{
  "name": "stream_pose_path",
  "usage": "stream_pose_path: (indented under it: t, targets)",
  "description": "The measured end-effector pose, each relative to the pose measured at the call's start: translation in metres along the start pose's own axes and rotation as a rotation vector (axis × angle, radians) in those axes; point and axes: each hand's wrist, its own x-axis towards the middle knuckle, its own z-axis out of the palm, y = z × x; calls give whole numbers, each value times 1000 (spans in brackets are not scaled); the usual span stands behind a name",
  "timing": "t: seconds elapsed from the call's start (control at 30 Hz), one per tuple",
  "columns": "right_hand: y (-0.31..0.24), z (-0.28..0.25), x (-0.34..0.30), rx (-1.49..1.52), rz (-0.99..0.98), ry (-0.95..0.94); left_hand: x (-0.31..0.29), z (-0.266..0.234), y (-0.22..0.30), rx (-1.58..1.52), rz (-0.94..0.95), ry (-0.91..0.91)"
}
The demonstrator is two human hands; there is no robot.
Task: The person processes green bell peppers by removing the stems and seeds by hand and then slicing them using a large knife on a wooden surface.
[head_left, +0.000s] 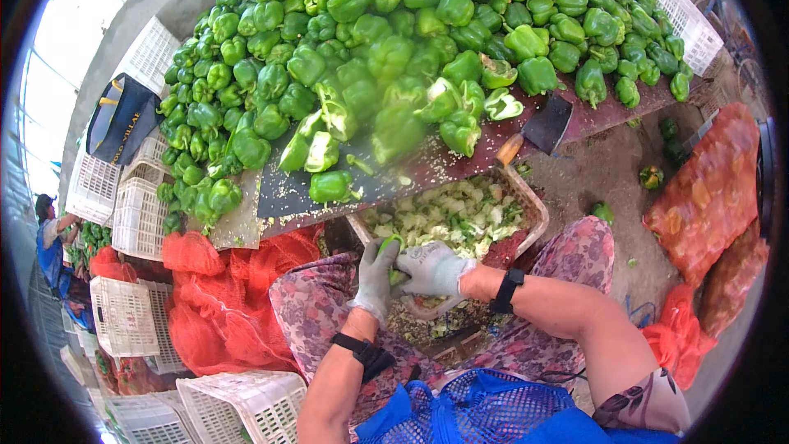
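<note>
My left hand [376,281], in a grey glove, is closed round a green bell pepper [395,248]. Pressed against the same pepper is my gloved right hand [431,269], its fingers curled in and partly hidden. Both hands are over the near rim of a white plastic crate [538,214] that holds pale pepper cores and scraps [448,214]. Beyond it, several cut-open peppers [322,152] and one whole pepper [331,187] lie on the dark board [288,193], among scattered seeds. At the board's right, a cleaver [548,123] with a wooden handle rests near the edge.
A large heap of green bell peppers [271,57] covers the table's far side. Red mesh sacks [222,296] and stacked white crates [123,312] stand at left. Filled red sacks [711,189] lean at right. Another person [53,255] is at the far left.
</note>
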Motion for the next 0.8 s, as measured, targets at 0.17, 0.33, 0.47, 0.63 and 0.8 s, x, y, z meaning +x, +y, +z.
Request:
stream_pose_path:
  t: [0.17, 0.33, 0.47, 0.63, 0.8]
  targets:
    - [-11, 1, -3, -29, 67, 53, 5, 0, -2, 52, 75, -15]
    - [-18, 0, 1, -44, 190, 48, 16, -5, -14, 129, 189, 99]
    - [-10, -4, 7, 34, 381, 38, 15, -1, -10, 174, 329, 237]
    - [30, -14, 9, 40, 522, 19, 10, -5, 20, -139, 489, 191]
    - [33, -16, 1, -24, 472, 36, -9, -7, 41, -183, 546, 193]
